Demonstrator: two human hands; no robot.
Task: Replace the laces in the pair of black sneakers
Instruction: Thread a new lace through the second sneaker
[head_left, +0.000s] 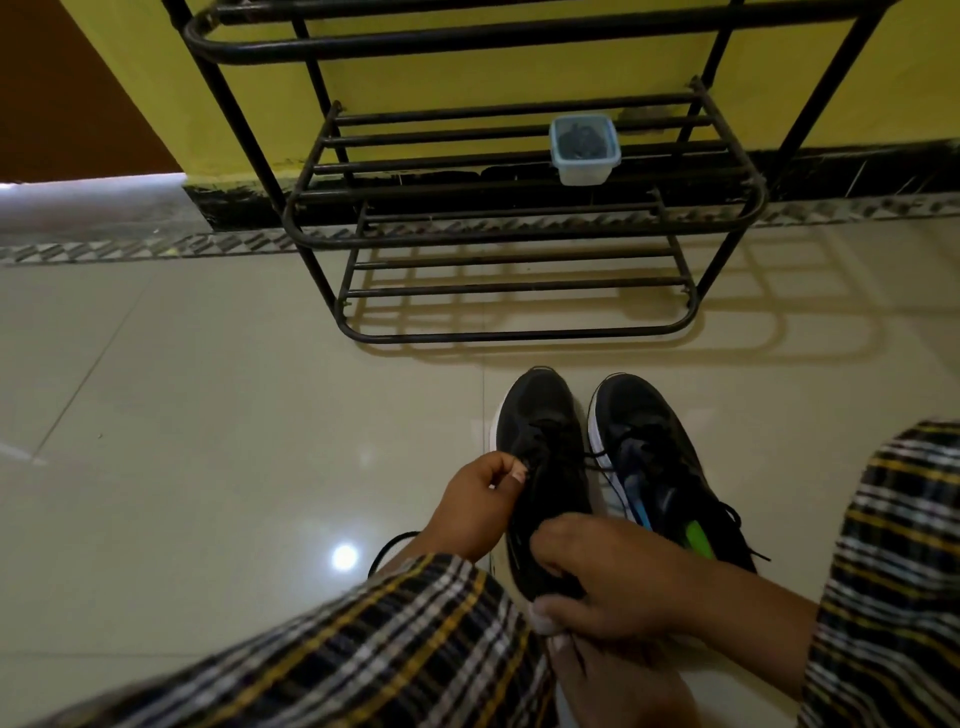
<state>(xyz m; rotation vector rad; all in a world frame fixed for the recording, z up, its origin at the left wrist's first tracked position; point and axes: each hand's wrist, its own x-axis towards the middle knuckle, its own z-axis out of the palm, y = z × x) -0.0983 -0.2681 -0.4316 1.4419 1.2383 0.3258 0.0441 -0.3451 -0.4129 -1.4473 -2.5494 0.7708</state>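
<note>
Two black sneakers with white soles stand side by side on the tiled floor, toes pointing away from me. My left hand (480, 499) pinches the black lace at the left side of the left sneaker (540, 447). My right hand (608, 577) grips the heel end of that same shoe, thumb underneath. The right sneaker (649, 447) stands untouched, its blue and green insole showing and its lace loose. A loop of black lace (387, 548) lies on the floor beside my left sleeve.
A black metal shoe rack (498, 228) stands against the yellow wall ahead. On its middle shelf sits a clear plastic container (584, 150) holding dark laces. Glossy beige floor tiles spread to the left. My plaid-clad knee (893, 571) rises at the right.
</note>
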